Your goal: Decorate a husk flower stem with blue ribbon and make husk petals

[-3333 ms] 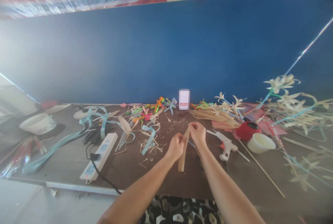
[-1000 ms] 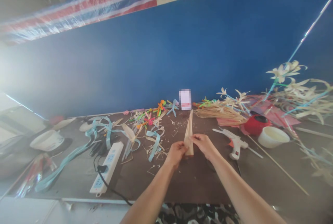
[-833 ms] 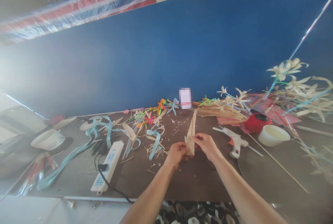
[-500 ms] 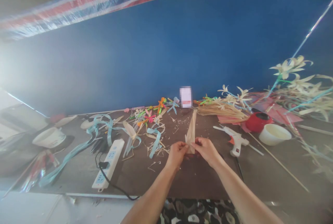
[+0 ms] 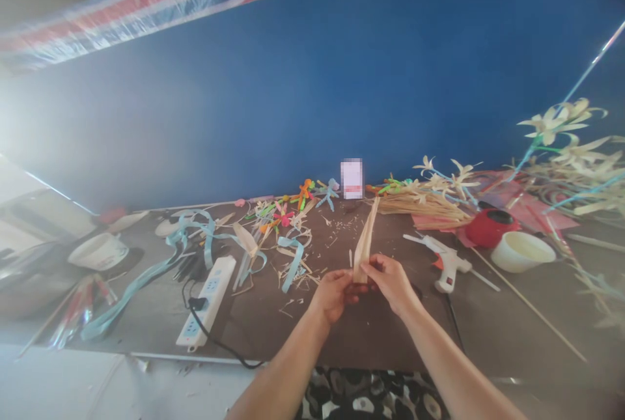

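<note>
Both my hands meet above the middle of the brown table (image 5: 371, 342). My left hand (image 5: 336, 294) and my right hand (image 5: 390, 280) pinch the lower end of a long tan straw leaf (image 5: 366, 241). The leaf stands up from my fingers and leans away to the right, tapering to a point. Fingers of both hands are closed round its base. A white glue gun (image 5: 443, 260) lies just right of my right hand. Loose straw scraps (image 5: 297, 270) lie to the left of my left hand.
A white power strip (image 5: 207, 300) with a black cord lies at left, among light blue ribbons (image 5: 195, 244). A white bowl (image 5: 98, 251) stands far left. A red pot (image 5: 488, 227), a white cup (image 5: 522, 251), a thin stick (image 5: 532, 313) and straw flowers (image 5: 561, 146) fill the right.
Earlier the leaf hung down from my hands; now it points up. Over the last second its tip has leaned further to the right, and the view has shifted slightly.
</note>
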{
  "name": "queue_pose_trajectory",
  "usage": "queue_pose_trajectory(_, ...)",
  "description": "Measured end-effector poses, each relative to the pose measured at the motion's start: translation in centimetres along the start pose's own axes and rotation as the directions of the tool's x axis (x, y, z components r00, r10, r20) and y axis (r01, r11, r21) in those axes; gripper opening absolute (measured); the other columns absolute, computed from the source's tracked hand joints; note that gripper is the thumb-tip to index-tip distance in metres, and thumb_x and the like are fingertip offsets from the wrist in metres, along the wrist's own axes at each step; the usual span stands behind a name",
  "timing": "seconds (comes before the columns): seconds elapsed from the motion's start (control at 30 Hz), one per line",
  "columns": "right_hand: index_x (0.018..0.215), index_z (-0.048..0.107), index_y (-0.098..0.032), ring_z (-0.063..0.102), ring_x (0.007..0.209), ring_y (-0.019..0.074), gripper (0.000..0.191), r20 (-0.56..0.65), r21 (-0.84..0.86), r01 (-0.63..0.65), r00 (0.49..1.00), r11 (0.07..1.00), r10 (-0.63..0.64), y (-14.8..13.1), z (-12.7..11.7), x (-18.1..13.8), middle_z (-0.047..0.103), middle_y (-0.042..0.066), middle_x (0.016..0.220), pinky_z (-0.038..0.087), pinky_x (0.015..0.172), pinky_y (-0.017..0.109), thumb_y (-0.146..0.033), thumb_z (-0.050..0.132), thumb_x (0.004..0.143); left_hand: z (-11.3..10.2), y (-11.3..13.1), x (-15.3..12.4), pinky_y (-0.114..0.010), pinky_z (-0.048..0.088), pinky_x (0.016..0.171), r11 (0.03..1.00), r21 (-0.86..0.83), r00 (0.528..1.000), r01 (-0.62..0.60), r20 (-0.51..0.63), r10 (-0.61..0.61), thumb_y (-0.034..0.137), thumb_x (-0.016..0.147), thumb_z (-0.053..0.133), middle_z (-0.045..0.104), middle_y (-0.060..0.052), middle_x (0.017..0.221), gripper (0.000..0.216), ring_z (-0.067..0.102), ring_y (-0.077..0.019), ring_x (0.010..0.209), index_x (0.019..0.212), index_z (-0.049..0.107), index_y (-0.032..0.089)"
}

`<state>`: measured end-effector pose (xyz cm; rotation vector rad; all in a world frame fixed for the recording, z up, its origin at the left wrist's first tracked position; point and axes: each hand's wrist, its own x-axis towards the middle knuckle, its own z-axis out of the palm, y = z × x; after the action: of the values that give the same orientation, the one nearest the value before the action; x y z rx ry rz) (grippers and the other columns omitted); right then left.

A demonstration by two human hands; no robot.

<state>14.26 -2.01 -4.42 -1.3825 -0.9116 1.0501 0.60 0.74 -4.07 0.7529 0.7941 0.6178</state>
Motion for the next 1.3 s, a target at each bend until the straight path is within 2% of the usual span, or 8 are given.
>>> queue_pose_trajectory(0.27,0.064,0.056,-0.017,0.043,0.041,0.0087,0.018,0.013,0.061,0.000,1.000,0.998,-0.001,-0.1,0.5,-0.3,0.049,-0.005,0.048,0.036,0.038,0.019,-0.034,0.059,0.066,0.7,0.1,-0.3,-0.017,0.038,0.045,0.997,0.073,0.999,-0.027,-0.040,0.030,0.038,0.063,0.064,0.064,-0.008,0.070,0.031,0.059,-0.0135,0.063,0.077,0.061,0.010)
queue_pose_trajectory(0.5,0.063,0.057,-0.017,0.043,0.039,0.0085,0.015,0.061,0.133,-0.083,0.995,0.988,0.075,0.2,0.7,-0.3,0.048,-0.006,0.044,0.036,0.039,0.020,-0.031,0.060,0.064,0.7,-0.3,-0.2,-0.017,0.038,0.044,0.993,0.109,0.995,-0.043,-0.089,0.053,0.039,0.059,0.066,0.063,-0.006,0.066,0.031,0.058,-0.0127,0.058,0.072,0.059,0.012)
queue_pose_trajectory(0.67,0.061,0.056,-0.016,0.041,0.037,0.0073,0.018,0.120,0.155,-0.116,0.988,0.981,0.097,0.0,0.6,-0.4,0.046,-0.006,0.043,0.034,0.038,0.019,-0.033,0.059,0.066,0.6,-0.7,-0.1,-0.016,0.036,0.041,0.994,0.105,0.994,-0.039,-0.098,0.049,0.037,0.060,0.066,0.062,-0.003,0.062,0.027,0.058,-0.0118,0.053,0.065,0.053,0.014)
queue_pose_trajectory(0.8,0.062,0.057,-0.016,0.046,0.042,0.0088,0.028,0.181,0.169,-0.145,0.977,0.975,0.114,-0.6,0.1,-0.7,0.052,-0.003,0.049,0.035,0.038,0.019,-0.041,0.052,0.072,0.5,-0.9,0.0,-0.017,0.036,0.042,0.994,0.098,0.990,-0.042,-0.127,0.054,0.038,0.060,0.065,0.062,-0.003,0.062,0.027,0.058,-0.0115,0.053,0.065,0.052,0.014)
queue_pose_trajectory(0.87,0.064,0.058,-0.016,0.048,0.045,0.0099,0.031,0.206,0.136,-0.139,0.972,0.981,0.109,-0.9,-0.1,-0.8,0.054,-0.002,0.052,0.036,0.039,0.019,-0.044,0.050,0.072,0.5,-0.9,0.1,-0.017,0.037,0.043,0.993,0.110,0.987,-0.045,-0.147,0.061,0.038,0.060,0.066,0.061,-0.002,0.061,0.028,0.058,-0.0111,0.053,0.065,0.051,0.014)
queue_pose_trajectory(1.0,0.064,0.059,-0.015,0.048,0.042,0.0098,0.027,0.171,0.017,-0.081,0.982,0.997,0.077,-0.9,-0.2,-0.7,0.052,-0.003,0.046,0.035,0.038,0.019,-0.042,0.058,0.067,0.8,-0.8,0.0,-0.017,0.036,0.042,0.985,0.163,0.982,-0.063,-0.165,0.090,0.039,0.059,0.066,0.061,-0.003,0.060,0.030,0.058,-0.0116,0.051,0.063,0.051,0.014)
queue_pose_trajectory(1.17,0.061,0.057,-0.015,0.044,0.039,0.0084,0.028,0.152,0.012,-0.068,0.986,0.998,0.065,-0.8,-0.3,-0.6,0.051,-0.003,0.045,0.033,0.036,0.018,-0.043,0.054,0.069,1.1,-0.3,-0.6,-0.019,0.039,0.044,0.988,0.152,0.994,-0.036,-0.098,0.052,0.042,0.059,0.064,0.062,-0.005,0.066,0.033,0.060,-0.0140,0.058,0.072,0.057,0.013)
queue_pose_trajectory(1.3,0.058,0.055,-0.016,0.043,0.037,0.0087,0.032,0.137,-0.045,-0.063,0.988,0.997,0.069,-0.7,-0.5,-0.6,0.050,-0.003,0.042,0.032,0.036,0.019,-0.046,0.052,0.070,0.8,-0.1,-0.8,-0.019,0.040,0.046,0.982,0.187,0.998,-0.033,-0.055,0.044,0.036,0.055,0.068,0.063,-0.005,0.070,0.032,0.060,-0.0152,0.063,0.075,0.060,0.012)
